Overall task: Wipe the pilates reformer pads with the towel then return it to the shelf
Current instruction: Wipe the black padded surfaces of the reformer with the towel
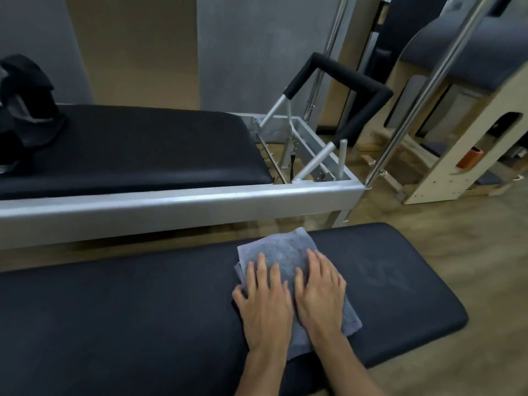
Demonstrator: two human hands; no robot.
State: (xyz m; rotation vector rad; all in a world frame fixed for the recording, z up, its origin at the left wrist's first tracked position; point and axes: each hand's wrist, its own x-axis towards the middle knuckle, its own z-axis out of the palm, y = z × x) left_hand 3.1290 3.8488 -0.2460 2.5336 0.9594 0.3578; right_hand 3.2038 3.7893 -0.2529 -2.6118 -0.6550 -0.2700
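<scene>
A long black near pad [114, 324] is stretching left to right across the foreground. Beyond it a carriage pad [143, 150] is lying inside a silver reformer frame [171, 204], with a black-sleeved footbar [351, 81] standing at the frame's right end. A folded grey towel [283, 247] is lying on the near pad's right half, its long axis running across the pad's width, far end leaning slightly left. The left hand [265, 304] and right hand [320, 292] are pressing flat on the towel side by side, fingers straight, slightly apart, pointing away.
</scene>
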